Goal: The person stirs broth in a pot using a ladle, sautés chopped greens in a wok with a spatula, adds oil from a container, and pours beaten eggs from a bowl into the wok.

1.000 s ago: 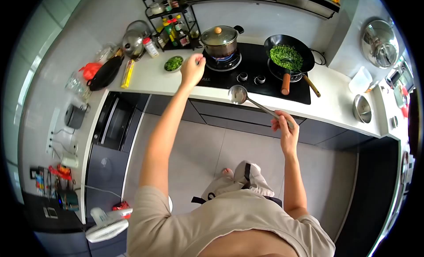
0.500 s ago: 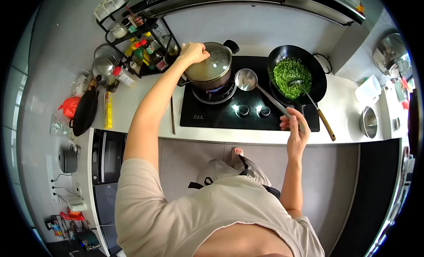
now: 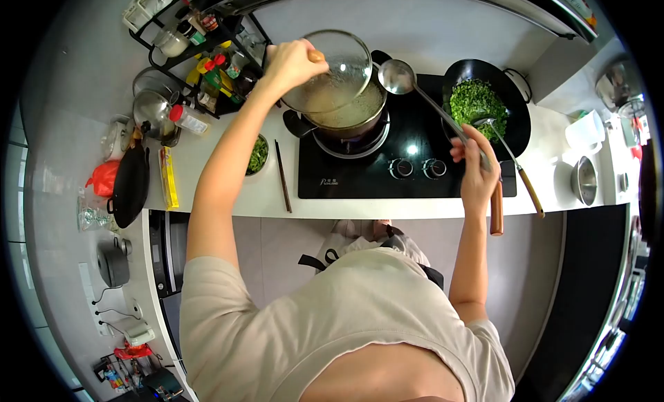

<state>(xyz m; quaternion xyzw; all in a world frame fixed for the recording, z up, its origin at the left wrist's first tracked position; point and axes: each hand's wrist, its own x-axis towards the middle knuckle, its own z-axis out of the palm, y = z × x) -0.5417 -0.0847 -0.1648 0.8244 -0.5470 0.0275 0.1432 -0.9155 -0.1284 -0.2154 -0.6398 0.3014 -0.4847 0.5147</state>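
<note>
Glass lid [image 3: 344, 60], clamped in left grip [image 3: 294, 64], hangs partly over the pot [image 3: 349, 132] of cloudy liquid [image 3: 362, 111], right grip [image 3: 477, 165] clasping a ladle [image 3: 397, 77].

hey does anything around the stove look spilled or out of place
No spill shows. A wooden handle, seemingly of the wok, appears to jut past the front edge of the counter, where it might get bumped.

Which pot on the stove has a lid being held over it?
The pot on the left: the left grip holds a glass lid above it. The black wok of chopped greens has no lid.
</note>
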